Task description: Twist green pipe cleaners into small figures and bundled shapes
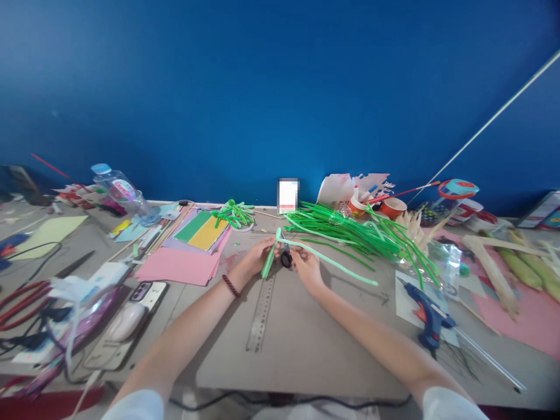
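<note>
My left hand (pixel 258 256) is closed around a small bundle of green pipe cleaners (pixel 269 262), held above the middle of the table. A pale green pipe cleaner (pixel 336 265) runs from the top of this bundle out to the right, passing above my right hand (pixel 307 268). The fingers of that hand are closed on small scissors with black handles (pixel 286 259), close beside the bundle. The blades are hard to make out. Under my left hand a metal ruler (pixel 261 315) lies on the table.
A heap of green pipe cleaners (pixel 350 230) lies behind my right hand. Pink paper (pixel 177 265) and a phone (pixel 149 294) are to the left, with a plastic bottle (pixel 120 189) farther back. A blue glue gun (pixel 431 318) lies at the right. A blue wall (pixel 262 105) stands behind the table.
</note>
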A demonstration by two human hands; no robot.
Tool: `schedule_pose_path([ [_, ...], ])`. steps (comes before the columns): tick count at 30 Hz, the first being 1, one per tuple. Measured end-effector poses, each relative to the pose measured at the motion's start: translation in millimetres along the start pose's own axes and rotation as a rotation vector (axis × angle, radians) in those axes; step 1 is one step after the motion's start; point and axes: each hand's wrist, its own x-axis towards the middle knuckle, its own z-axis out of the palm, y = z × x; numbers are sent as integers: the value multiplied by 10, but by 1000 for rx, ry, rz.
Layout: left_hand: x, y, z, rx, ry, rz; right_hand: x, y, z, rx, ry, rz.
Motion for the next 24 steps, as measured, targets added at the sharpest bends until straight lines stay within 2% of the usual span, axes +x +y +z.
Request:
schedule_pose_path([
  [4,-5,20,15,-27,1,-7,-286,-54,-121,4,-34,149],
  [6,-27,32,46,-33,1,-10,-511,-82,-236,-67,-130,152],
  [9,-52,50,79,-32,11,-29,-805,-144,-425,-273,-352,29],
  [12,-46,47,77,-50,28,-32,-913,-239,-538,-447,-495,-124],
  [14,-30,34,59,-80,49,-22,-843,-306,-521,-491,-504,-166],
  [16,-12,21,31,-108,75,-3,-665,-358,-419,-476,-418,-173],
  [19,6,12,-17,-136,104,28,-277,-379,-158,-389,-284,-153],
  [21,11,9,-42,-132,112,58,-28,-346,26,-413,-316,-168],
  [24,9,-5,-45,-85,150,177,202,-250,227,-368,-201,-202],
])
